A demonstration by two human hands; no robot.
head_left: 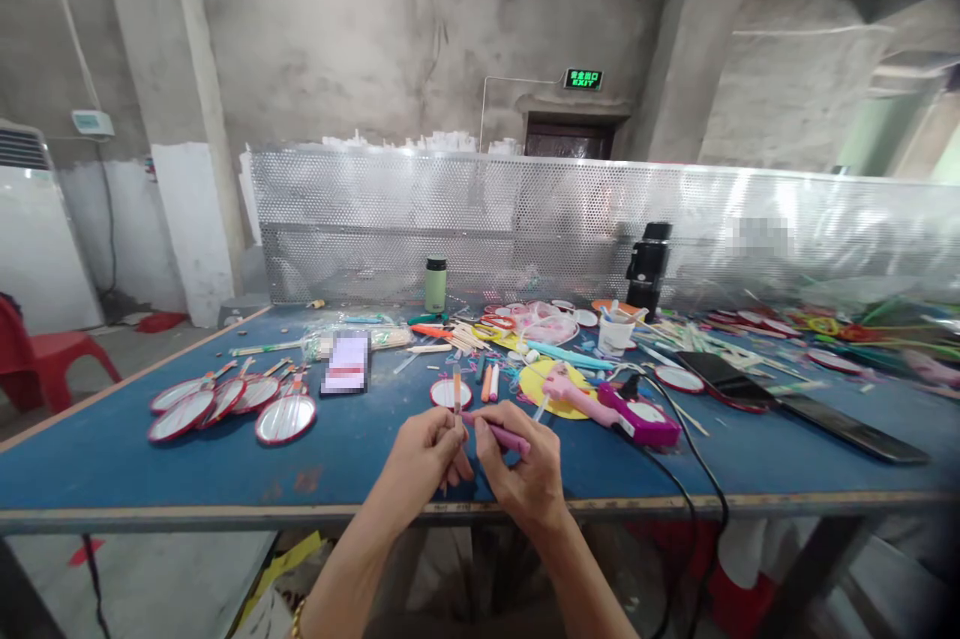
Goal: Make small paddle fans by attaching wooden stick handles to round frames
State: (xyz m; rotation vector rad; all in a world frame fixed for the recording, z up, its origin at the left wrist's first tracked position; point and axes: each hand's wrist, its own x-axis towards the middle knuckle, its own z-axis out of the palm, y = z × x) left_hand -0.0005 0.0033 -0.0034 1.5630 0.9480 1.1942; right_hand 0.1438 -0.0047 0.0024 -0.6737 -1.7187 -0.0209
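Over the near edge of the blue table, my left hand pinches a thin orange stick that stands upright. My right hand grips a pink stick that lies crosswise, its left end touching the base of the orange one. The two hands meet at the fingertips. Just beyond them on the table lie a small round red-rimmed mirror and two more short sticks.
A row of red-rimmed round mirrors lies at left. A pink glue gun with a black cord lies at right, near a yellow disc, a white cup, a phone, a green flask. A perforated metal screen stands behind. A red chair stands left.
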